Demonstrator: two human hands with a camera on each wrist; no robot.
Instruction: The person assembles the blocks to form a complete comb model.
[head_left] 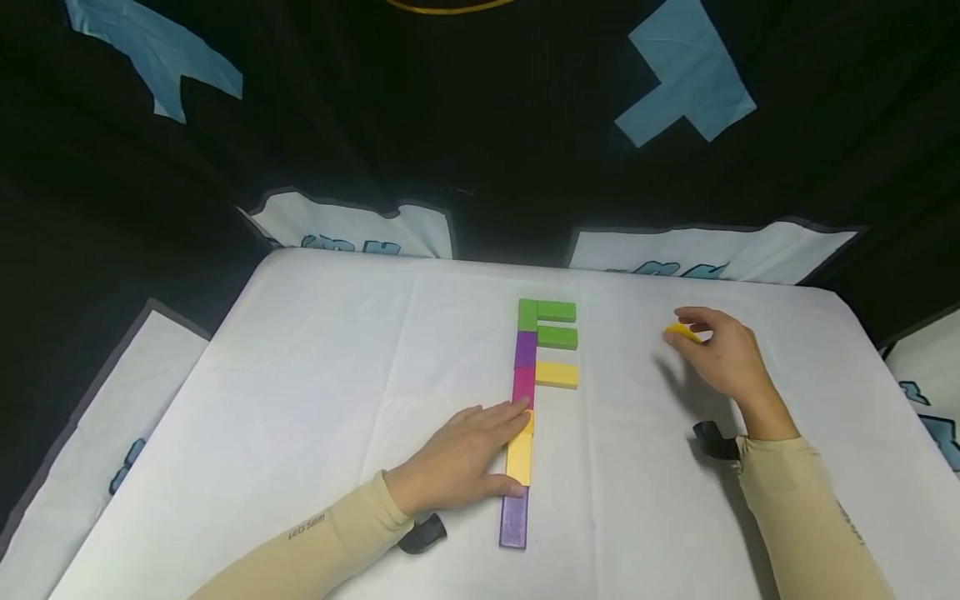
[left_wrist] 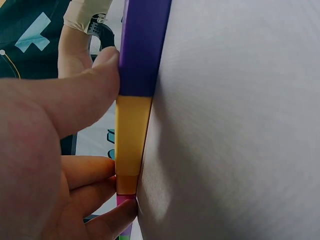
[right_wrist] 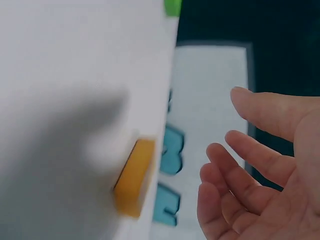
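Observation:
A straight column of rectangular blocks runs down the table: green (head_left: 527,315), purple (head_left: 526,348), magenta (head_left: 523,386), orange (head_left: 529,423), yellow (head_left: 519,460) and a light purple block (head_left: 513,525) nearest me. My left hand (head_left: 468,454) rests along the column's left side, its fingers extended. In the left wrist view, the thumb touches the near purple block (left_wrist: 142,50), while fingertips lie against the blocks farther along. My right hand (head_left: 720,354) hovers over a yellow-orange block (head_left: 683,332) at the right. The right wrist view shows that block (right_wrist: 134,180) on the table, apart from the loosely bent fingers.
Two green blocks (head_left: 557,312) (head_left: 557,337) and a yellow block (head_left: 557,375) stick out rightward from the column's far half. A white cloth (head_left: 300,350) covers the table. Dark curtains (head_left: 450,125) with blue patches hang beyond its far edge.

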